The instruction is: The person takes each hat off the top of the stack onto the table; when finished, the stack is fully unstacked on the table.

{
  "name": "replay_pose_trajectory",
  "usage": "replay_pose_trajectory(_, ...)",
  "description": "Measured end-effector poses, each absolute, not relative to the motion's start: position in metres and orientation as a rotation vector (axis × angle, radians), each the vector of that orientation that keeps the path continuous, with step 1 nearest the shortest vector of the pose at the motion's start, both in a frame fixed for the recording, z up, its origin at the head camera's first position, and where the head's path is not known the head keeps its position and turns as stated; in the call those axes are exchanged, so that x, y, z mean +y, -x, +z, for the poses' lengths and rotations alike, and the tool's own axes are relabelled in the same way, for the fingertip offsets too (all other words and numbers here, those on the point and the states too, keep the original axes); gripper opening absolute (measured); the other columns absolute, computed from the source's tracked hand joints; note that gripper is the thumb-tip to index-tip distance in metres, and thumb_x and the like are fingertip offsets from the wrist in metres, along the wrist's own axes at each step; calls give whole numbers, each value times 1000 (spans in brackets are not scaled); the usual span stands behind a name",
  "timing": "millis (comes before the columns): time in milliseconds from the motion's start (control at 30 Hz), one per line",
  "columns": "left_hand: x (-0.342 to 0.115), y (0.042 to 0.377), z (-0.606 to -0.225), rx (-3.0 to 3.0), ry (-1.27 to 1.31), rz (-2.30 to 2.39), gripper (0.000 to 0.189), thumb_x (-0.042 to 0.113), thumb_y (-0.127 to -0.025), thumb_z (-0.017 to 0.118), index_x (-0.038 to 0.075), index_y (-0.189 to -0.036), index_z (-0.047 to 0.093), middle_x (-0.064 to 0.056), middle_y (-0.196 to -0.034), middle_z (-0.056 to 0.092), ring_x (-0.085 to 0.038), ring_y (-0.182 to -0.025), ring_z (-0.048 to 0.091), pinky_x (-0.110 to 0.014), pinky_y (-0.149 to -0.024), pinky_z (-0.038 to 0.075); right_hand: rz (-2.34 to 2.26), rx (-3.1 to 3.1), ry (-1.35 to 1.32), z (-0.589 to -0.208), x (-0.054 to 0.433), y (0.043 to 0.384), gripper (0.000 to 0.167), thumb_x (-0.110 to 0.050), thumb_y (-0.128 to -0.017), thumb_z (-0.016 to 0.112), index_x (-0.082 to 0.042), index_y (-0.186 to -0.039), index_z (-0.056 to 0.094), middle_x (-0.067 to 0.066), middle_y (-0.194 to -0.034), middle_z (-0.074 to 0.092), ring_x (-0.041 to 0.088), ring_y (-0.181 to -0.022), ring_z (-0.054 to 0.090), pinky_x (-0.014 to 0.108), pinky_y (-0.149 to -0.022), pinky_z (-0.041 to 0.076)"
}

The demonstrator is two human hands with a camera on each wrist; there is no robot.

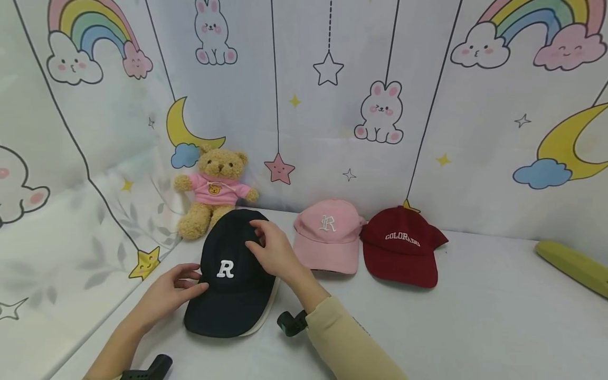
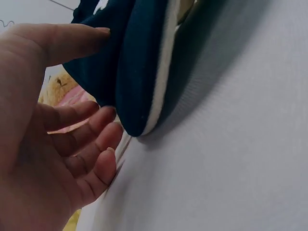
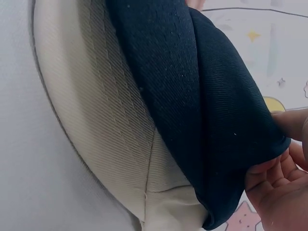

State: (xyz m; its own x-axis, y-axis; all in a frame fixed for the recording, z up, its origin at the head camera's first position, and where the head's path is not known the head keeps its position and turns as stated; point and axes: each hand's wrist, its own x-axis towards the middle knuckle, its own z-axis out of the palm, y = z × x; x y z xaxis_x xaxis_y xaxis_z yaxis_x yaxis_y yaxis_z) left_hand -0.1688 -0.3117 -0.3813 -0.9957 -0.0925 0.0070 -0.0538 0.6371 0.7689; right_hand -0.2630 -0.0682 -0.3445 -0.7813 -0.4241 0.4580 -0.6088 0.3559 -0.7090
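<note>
A dark navy cap (image 1: pixel 237 274) with a white letter R faces me at the left of the table. Beige fabric with rows of stitching (image 3: pixel 96 110), like a second cap, shows beneath it in the right wrist view. My right hand (image 1: pixel 275 250) pinches the upper right of the navy crown (image 3: pixel 226 96) between thumb and fingers. At the cap's left side is my left hand (image 1: pixel 166 293), fingers loosely bent and thumb (image 2: pixel 72 41) straight along the front, its tip right at the fabric above the brim (image 2: pixel 139 72).
Behind the navy cap sits a teddy bear (image 1: pixel 216 187) in a pink top. Right of it are a pink cap (image 1: pixel 328 237) and a dark red cap (image 1: pixel 401 248) lettered COLORADO. A green object (image 1: pixel 572 266) lies at the right edge. A printed cloth backdrop (image 1: pixel 313 121) rises behind.
</note>
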Motion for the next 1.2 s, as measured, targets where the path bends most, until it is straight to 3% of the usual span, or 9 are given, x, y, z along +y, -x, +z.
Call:
replay_pose_trajectory(233, -311, 173, -381, -2928, -181, -1127, 76, 46, -89, 75, -10, -135, 51, -15, -114, 64, -24, -98, 61, -39, -80, 50, 1395, -2420, -928, -346, -67, 264, 40, -8, -95, 70, -1, -133, 59, 8, -106, 58, 20, -91, 54, 31, -84, 49)
replay_pose_trajectory(467, -313, 172, -377, -2867, -217, -1327, 79, 45, -92, 72, -8, -143, 44, -20, -124, 58, -33, -110, 59, -39, -82, 51, 1423, -2401, -921, -346, -65, 264, 40, -7, -96, 69, -1, -133, 59, 10, -109, 59, 21, -93, 55, 33, -87, 49)
replay_pose_trajectory(600, -312, 171, -376, -2767, -202, -1467, 76, 40, -95, 71, -6, -147, 40, -21, -130, 53, -32, -116, 58, -32, -81, 51, 1442, -2367, -902, -345, -63, 266, 39, -6, -95, 69, -1, -133, 59, 10, -109, 60, 22, -92, 56, 33, -86, 49)
replay_pose_trajectory(867, -310, 165, -372, -2508, 12, -1816, 65, 20, -100, 64, -4, -152, 34, -22, -136, 46, -12, -103, 59, -28, -81, 52, 1470, -2343, -855, -335, -55, 269, 38, -7, -95, 69, -1, -132, 61, 10, -108, 60, 21, -91, 56, 31, -86, 49)
replay_pose_trajectory(1200, -303, 161, -371, -2380, 170, -1904, 65, 8, -100, 63, -1, -155, 29, -8, -119, 56, -13, -99, 65, -24, -82, 53, 1559, -2274, -870, -320, -45, 269, 37, -5, -96, 68, -1, -132, 61, 10, -106, 57, 21, -90, 54, 31, -81, 48)
